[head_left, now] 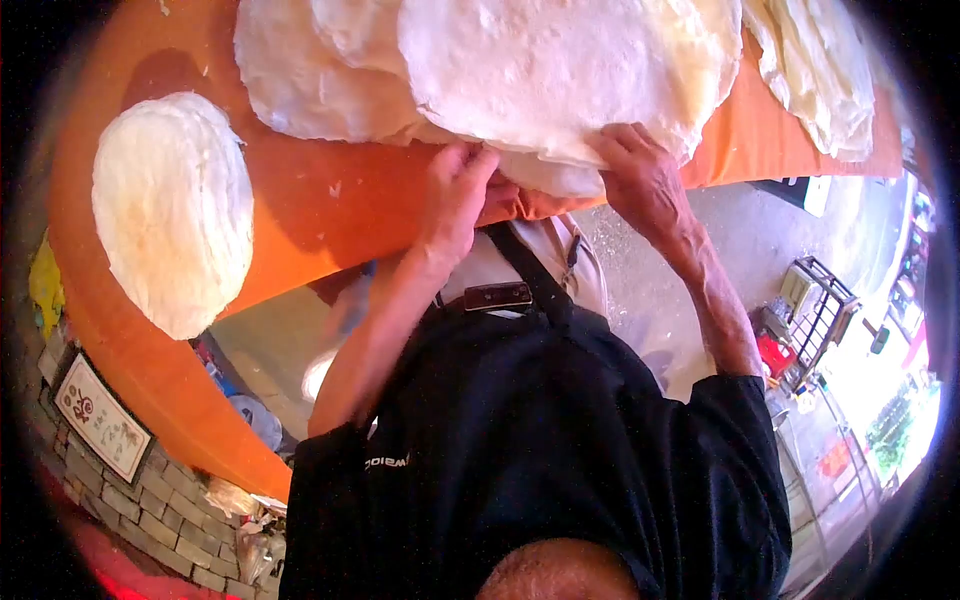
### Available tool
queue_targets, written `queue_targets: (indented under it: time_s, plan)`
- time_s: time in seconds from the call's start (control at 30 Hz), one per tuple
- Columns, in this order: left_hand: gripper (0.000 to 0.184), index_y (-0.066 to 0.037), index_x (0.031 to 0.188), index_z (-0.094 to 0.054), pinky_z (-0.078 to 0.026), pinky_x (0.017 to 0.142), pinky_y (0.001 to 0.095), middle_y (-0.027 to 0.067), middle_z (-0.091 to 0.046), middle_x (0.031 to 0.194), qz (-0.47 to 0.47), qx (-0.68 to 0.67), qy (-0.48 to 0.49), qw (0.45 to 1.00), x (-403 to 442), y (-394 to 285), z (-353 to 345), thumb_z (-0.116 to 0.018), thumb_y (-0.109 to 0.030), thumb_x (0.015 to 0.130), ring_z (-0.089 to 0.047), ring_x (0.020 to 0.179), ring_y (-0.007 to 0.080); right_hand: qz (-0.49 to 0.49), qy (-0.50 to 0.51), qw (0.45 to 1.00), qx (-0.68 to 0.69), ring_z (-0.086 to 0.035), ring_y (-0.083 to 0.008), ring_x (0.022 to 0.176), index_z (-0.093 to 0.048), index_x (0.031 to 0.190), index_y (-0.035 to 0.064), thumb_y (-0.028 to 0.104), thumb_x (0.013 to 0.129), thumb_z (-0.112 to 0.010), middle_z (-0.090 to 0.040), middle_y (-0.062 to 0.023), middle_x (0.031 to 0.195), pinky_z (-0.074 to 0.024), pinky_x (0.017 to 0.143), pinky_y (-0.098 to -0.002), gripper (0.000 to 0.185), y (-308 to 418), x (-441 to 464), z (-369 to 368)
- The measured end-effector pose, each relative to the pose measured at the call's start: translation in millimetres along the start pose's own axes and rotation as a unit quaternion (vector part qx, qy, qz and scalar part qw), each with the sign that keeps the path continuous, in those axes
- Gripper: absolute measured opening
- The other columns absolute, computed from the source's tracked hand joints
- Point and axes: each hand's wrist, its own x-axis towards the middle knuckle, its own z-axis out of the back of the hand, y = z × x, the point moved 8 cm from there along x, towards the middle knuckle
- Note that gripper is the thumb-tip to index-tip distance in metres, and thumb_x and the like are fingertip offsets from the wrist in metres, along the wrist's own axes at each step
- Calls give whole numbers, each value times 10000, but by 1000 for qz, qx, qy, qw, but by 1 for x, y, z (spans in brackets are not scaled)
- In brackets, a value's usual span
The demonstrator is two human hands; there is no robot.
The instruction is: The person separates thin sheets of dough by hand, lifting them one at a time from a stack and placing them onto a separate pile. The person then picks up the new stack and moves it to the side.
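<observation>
Several soft, white, layered oval sheets overlap at the top of the view, over an orange cloth (300, 230). The large top sheet (540, 75) has a rough, slightly wavy edge facing me. At that near edge my left hand (462, 195) is closed, its thumb and fingers pinched on the layered edge. Farther right, my right hand (645, 180) has its fingers curled over the same edge, with the thumb hidden. Between my hands a lower white layer (550, 175) hangs out over the orange cloth's edge.
A separate white oval piece (175, 215) lies at the left, and more folded white sheets (815, 75) are at the upper right. A wire cart (820, 320) stands at the right. A framed sign (102, 415) is at the lower left by brickwork.
</observation>
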Motion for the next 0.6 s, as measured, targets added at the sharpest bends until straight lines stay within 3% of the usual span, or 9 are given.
queue_targets:
  time_s: [0.1, 0.17, 0.23, 0.33, 0.4, 0.43, 0.53, 0.57, 0.6]
  plan:
    - [283, -11, 1139, -530, -573, 769, 385, 119, -621, 1061, 10, -46, 38, 998, -5, 1, -7, -488, -226, 959, -655, 827, 233, 11, -10, 1000, 5, -565, -337, 964, -603, 1065, 54, 142, 748, -650, -588, -136, 1056, -512, 800, -418, 333, 15, 3, 7]
    - [301, -14, 1142, -532, -573, 759, 380, 127, -625, 1069, 33, -106, 59, 992, -7, -1, -14, -476, -250, 964, -654, 823, 243, 20, -19, 1000, 11, -532, -353, 1027, -588, 1178, 82, 384, 741, -712, -550, -156, 1139, -471, 840, -450, 545, 30, 0, 9]
    - [337, -13, 1167, -528, -553, 816, 400, 135, -617, 1108, 61, -110, 100, 987, -10, -1, -25, -478, -275, 961, -644, 900, 259, 9, -34, 999, 1, -529, -355, 1029, -592, 1162, 82, 424, 719, -716, -546, -160, 1137, -465, 830, -448, 573, 42, 3, 6]
    - [383, -12, 1209, -518, -491, 925, 442, 138, -599, 1162, 35, -165, 122, 978, -7, -1, -29, -474, -293, 953, -602, 1038, 282, -52, -25, 998, 15, -526, -365, 1065, -589, 1161, 76, 320, 712, -753, -550, -150, 1166, -468, 869, -442, 536, 38, 9, -3]
    - [424, -8, 1259, -499, -377, 1049, 487, 144, -564, 1242, 23, -224, 168, 960, -6, -3, -30, -472, -281, 935, -525, 1184, 305, -52, -47, 998, -1, -560, -348, 1028, -618, 1116, 83, 254, 713, -740, -592, -137, 1115, -484, 836, -429, 454, 41, 13, -3]
    - [426, -8, 1260, -498, -377, 1051, 485, 149, -560, 1249, 26, -242, 173, 954, -3, 1, -27, -472, -277, 932, -523, 1186, 310, -52, -58, 997, -9, -576, -340, 1009, -633, 1094, 86, 221, 714, -734, -613, -131, 1089, -492, 819, -422, 415, 40, 14, -2]
    - [441, 3, 1272, -478, -368, 1065, 484, 174, -544, 1273, 27, -249, 166, 954, 15, 15, -20, -476, -250, 911, -507, 1206, 337, -60, -4, 998, -6, -639, -313, 878, -676, 999, 81, 118, 718, -689, -671, -127, 939, -519, 738, -394, 284, 20, 23, 9]
    - [449, 10, 1284, -458, -370, 1062, 485, 181, -536, 1281, 35, -246, 168, 954, 20, 19, -20, -468, -238, 910, -504, 1210, 346, -81, -52, 995, 9, -658, -319, 754, -694, 927, 62, 61, 722, -649, -676, -142, 819, -532, 669, -381, 210, 11, 26, 33]
    - [439, 2, 1279, -463, -380, 1053, 483, 178, -536, 1280, 33, -215, 148, 965, 19, 19, -20, -468, -247, 918, -508, 1204, 345, -103, -47, 993, -35, -644, -328, 703, -688, 932, 47, 92, 768, -659, -658, -161, 780, -532, 658, -369, 173, 10, 34, 61]
